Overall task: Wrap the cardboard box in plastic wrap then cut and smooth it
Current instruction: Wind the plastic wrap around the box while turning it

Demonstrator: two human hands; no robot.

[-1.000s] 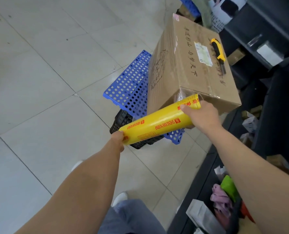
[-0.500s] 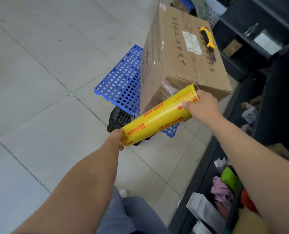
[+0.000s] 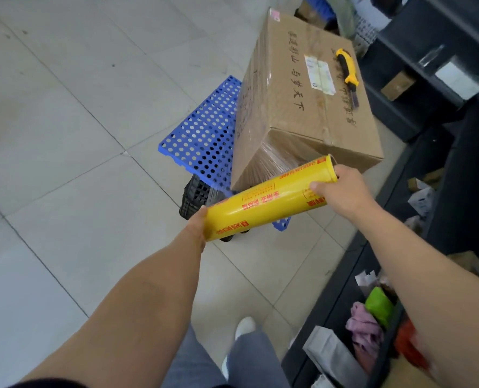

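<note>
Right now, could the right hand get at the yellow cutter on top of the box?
Probably not yet. The right hand is gripping the wrap roll, so it isn't free. The cutter lies uncovered on the far side of the box top, a long stretch.

Bright even light, soft shadows; wide-angle edge distortion; motion blur bottom right.

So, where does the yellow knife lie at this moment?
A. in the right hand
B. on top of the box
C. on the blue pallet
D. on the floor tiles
B: the knife lies on the top face of the box, near its far right edge, while both hands hold the ends of the wrap roll.
</note>
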